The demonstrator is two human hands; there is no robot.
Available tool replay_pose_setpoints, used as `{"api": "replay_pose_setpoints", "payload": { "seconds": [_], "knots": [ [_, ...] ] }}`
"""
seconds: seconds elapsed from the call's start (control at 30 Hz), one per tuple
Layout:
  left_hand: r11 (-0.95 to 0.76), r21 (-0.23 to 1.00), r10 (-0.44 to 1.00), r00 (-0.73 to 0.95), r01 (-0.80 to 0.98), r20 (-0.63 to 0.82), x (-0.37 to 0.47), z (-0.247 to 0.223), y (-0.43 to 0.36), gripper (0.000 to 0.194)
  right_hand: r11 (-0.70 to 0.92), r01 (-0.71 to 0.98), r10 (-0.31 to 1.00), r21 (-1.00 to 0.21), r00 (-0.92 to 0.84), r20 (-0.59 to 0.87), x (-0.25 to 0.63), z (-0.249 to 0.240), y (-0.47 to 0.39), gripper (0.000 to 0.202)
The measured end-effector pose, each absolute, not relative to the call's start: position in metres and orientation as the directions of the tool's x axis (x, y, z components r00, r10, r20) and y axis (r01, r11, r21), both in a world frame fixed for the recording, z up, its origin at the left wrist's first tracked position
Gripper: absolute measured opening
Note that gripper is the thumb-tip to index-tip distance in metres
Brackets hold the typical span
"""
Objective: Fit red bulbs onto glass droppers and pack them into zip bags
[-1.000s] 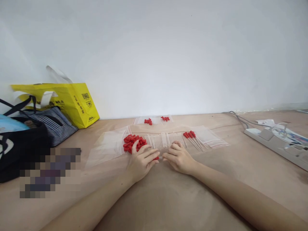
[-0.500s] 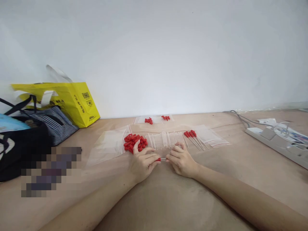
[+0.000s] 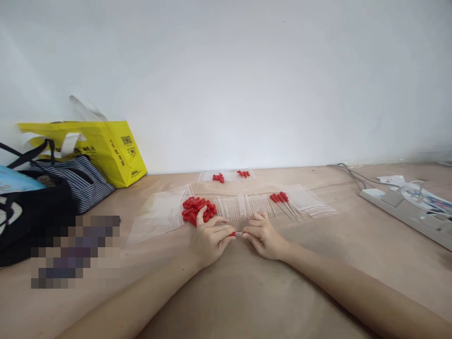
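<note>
My left hand (image 3: 212,240) pinches a red rubber dropper bulb (image 3: 233,233) between thumb and fingers, and only its end shows. Facing it, my right hand (image 3: 263,236) grips a thin clear dropper tube (image 3: 239,234), most of it hidden by the fingers. Tube and bulb meet in line between the two hands, though how deep the tube sits cannot be made out. Beyond my left hand lies a heap of red bulbs (image 3: 199,209). A row of clear tubes (image 3: 243,205) is laid out behind both hands, with several red-capped droppers (image 3: 279,197) at its right end.
Clear zip bags lie left (image 3: 158,214) and right (image 3: 310,200) of the row. Farther back another bag (image 3: 229,175) carries small red bulbs. Bags, including a yellow one (image 3: 120,155), stand at left. A white power strip (image 3: 406,212) with cables lies at right.
My right hand has moved slightly left, toward my left hand, and less of the tube shows between them. My left hand has stayed in place on the bulb.
</note>
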State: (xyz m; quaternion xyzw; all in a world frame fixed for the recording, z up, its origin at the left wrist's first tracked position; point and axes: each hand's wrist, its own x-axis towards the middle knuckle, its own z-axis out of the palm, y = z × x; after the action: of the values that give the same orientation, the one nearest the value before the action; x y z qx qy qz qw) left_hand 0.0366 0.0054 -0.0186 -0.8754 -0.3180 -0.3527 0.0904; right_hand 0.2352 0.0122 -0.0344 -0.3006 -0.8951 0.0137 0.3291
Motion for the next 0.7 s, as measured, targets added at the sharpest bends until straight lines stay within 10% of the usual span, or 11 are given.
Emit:
{"api": "replay_pose_setpoints", "payload": {
  "seconds": [0.3,0.5,0.7],
  "knots": [
    [-0.715,-0.011,0.488,0.511,0.699,0.708,0.034,-0.017,0.009,0.02,0.735,0.676,0.61,-0.05,-0.626,0.486,0.244,-0.012,0.015,0.021],
    [-0.619,0.007,0.594,0.463,0.785,0.658,0.028,-0.019,0.012,0.026,0.264,0.92,0.893,-0.291,-0.12,0.434,0.294,-0.015,0.054,0.031],
    [-0.557,0.018,0.644,0.419,0.83,0.64,0.027,-0.021,0.015,0.02,-0.096,0.98,0.958,-0.175,0.139,0.249,0.322,-0.018,0.067,0.033]
  ]
}}
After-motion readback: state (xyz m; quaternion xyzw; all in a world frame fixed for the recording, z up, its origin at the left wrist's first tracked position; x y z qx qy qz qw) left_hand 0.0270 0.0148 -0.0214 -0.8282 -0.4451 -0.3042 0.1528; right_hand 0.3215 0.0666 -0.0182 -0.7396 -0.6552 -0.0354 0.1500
